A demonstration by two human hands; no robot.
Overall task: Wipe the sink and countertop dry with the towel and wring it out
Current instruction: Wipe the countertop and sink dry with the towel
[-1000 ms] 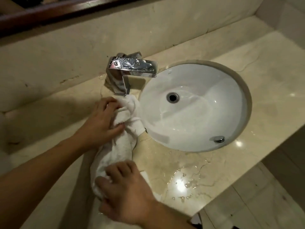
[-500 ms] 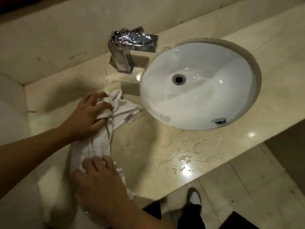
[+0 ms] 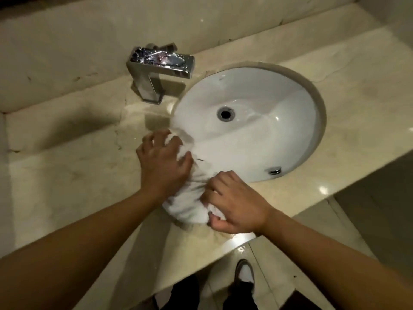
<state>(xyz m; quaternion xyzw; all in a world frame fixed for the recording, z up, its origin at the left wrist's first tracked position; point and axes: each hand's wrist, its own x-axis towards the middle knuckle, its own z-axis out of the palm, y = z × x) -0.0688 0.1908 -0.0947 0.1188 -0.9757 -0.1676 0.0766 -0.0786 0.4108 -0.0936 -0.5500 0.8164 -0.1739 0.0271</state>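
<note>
Fingers, left hand [image 3: 164, 163]: spread and curled down over the far end of the towel [image 3: 190, 202], clamped on the bunched cloth at the sink's near-left rim.
Fingers, right hand [image 3: 234, 205]: curled together around the near end of the towel, thumb tucked under the cloth, clamped on it.
Towel: white, gathered into a thick roll, lying on the worktop [image 3: 73, 166] between the two hands; its far end laps over the edge of the sink [image 3: 297, 121].
Towel position: at the front-left of the basin, touching the rim, with the near end close to the worktop's front edge.
Sink: white oval basin set under the worktop, round drain [image 3: 225, 113] near the middle, a small chrome overflow fitting [image 3: 274, 170] on the near wall.
Tap [image 3: 156, 70]: square chrome body standing behind and left of the basin, spout reaching toward it, droplets on its top face.
Worktop: pale veined stone, glossy, with a bright reflection and a wet patch at the front edge just beside the right hand.
Backsplash [image 3: 89, 41]: same pale stone, rising behind the tap.
Floor: light tiles below the front edge; one shoe [image 3: 244, 270] with a white toe and dark trouser legs show there.
Writing and labels: none readable on the towel, tap or basin.
</note>
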